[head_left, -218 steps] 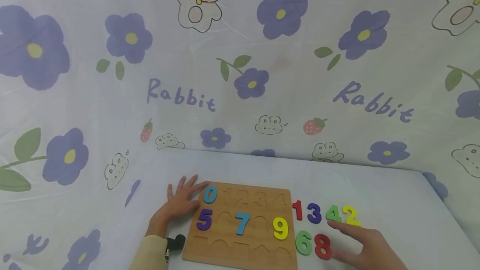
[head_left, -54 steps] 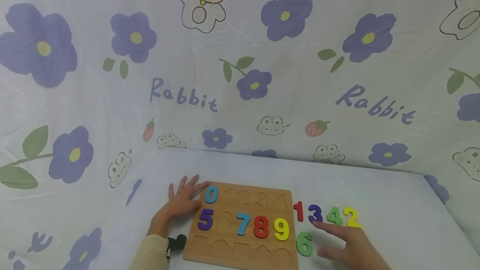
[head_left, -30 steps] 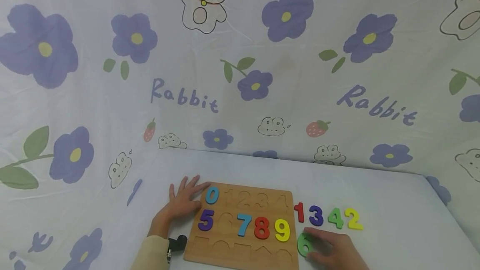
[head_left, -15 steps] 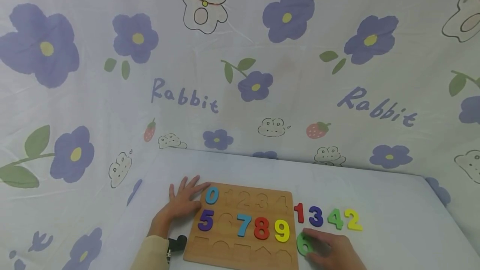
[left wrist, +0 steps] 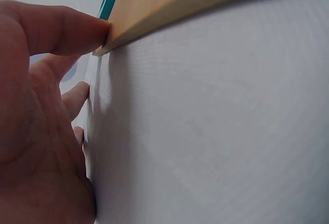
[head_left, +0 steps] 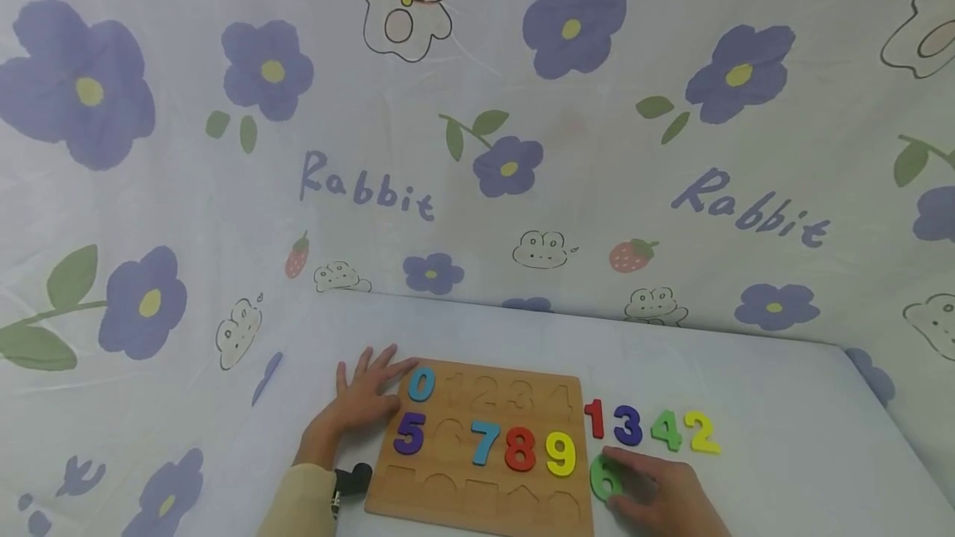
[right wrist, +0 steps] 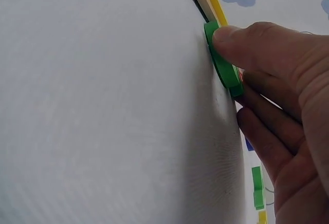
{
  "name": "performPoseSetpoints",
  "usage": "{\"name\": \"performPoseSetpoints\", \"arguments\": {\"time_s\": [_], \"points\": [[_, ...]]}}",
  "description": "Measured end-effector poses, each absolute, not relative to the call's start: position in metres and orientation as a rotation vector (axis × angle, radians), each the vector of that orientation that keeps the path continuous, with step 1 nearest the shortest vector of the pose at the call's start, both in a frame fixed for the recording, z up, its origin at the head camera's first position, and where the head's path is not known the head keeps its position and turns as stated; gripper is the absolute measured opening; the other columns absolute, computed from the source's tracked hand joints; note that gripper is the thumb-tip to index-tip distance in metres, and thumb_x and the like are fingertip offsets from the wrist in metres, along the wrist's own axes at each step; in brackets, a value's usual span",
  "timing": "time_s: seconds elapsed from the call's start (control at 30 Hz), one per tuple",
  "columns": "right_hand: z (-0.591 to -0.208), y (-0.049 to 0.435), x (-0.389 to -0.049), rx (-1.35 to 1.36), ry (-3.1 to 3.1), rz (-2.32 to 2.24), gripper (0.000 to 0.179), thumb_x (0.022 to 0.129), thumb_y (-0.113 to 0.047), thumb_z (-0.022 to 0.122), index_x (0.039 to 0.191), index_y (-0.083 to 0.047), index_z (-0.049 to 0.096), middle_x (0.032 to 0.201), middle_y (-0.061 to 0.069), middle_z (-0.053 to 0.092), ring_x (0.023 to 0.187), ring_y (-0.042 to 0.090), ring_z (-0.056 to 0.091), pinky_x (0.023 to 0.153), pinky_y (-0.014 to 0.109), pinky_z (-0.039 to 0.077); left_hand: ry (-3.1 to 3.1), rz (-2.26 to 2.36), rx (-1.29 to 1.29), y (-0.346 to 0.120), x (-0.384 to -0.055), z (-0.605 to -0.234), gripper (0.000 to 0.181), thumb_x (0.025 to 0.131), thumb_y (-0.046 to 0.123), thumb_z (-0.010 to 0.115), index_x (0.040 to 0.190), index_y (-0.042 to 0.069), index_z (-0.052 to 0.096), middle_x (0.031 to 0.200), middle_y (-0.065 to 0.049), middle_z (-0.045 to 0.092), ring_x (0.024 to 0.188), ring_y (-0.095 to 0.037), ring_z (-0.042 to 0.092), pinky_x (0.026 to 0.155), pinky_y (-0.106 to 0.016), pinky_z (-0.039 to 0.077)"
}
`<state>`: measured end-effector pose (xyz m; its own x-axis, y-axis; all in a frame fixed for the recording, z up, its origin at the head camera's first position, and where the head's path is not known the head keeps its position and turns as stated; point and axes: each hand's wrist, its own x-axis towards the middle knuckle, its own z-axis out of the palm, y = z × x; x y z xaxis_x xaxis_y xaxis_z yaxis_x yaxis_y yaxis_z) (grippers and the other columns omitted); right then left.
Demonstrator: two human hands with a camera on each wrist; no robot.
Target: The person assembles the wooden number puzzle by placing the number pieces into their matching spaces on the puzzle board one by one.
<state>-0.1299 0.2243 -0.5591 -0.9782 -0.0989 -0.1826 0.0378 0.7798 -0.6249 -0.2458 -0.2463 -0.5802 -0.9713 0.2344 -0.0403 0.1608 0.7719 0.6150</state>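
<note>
We'd call this green 6 [head_left: 597, 477] an easy one to handle: it looks like painted wood or stiff foam (can't tell which), so probably light, rigid and not likely to break. It's on the right side of the wooden board [head_left: 448, 464], near the bottom of the loose bunch, with the red 1 [head_left: 594, 419] and purple 3 [head_left: 627, 426] just beyond it. Whether it's fully down on the counter [head_left: 791, 421] or lifted a hair, we can't say. The right grip [head_left: 664, 489] has it pinched by the edges — thumb on the near side, fingers at the far side — and that's where we'd take hold too, since the flat face may be a bit slick and the rim is thick enough to catch. We'd stay off the hole; it looks too small for a fingertip. Light squeeze only, as the rounded outline could twist if we press off-centre. Left grip [head_left: 361, 400] isn't grasping anything: fingers spread, just touching the board's left edge, handy for steadying it.
</note>
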Motion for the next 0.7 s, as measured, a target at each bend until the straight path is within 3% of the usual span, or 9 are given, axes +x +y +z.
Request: {"name": "performPoseSetpoints", "arguments": {"time_s": [0.3,0.53,0.7], "points": [[-0.554,0.228,-0.128,-0.056,2.805,-0.985,0.061,0.079,-0.029,0.098,0.136,-0.033,0.077,0.133,-0.006,0.080,0.133,0.028,0.071,0.110,0.052,0.059,2.860,1.005,0.342,-0.245,-0.245,-0.580,0.074,0.086,0.020,0.064,0.159,0.031,0.059,0.180,-0.021,0.027,0.167,-0.058,-0.001,0.123,-0.082,-0.021],[-0.528,0.228,-0.130,-0.117,2.871,-0.989,0.061,0.082,-0.032,0.097,0.139,-0.028,0.077,0.134,0.000,0.080,0.130,0.033,0.073,0.105,0.057,0.062,2.846,1.018,0.336,-0.245,-0.245,-0.579,0.073,0.086,0.018,0.065,0.158,0.031,0.061,0.180,-0.021,0.028,0.167,-0.058,-0.001,0.122,-0.082,-0.021],[-0.505,0.212,-0.133,-0.284,2.956,-1.018,0.055,0.086,-0.029,0.094,0.139,-0.026,0.077,0.133,-0.003,0.080,0.125,0.030,0.076,0.103,0.056,0.063,2.855,0.967,0.320,-0.245,-0.248,-0.582,0.074,0.087,0.020,0.065,0.160,0.032,0.058,0.182,-0.018,0.026,0.168,-0.055,-0.002,0.124,-0.080,-0.021]]}}
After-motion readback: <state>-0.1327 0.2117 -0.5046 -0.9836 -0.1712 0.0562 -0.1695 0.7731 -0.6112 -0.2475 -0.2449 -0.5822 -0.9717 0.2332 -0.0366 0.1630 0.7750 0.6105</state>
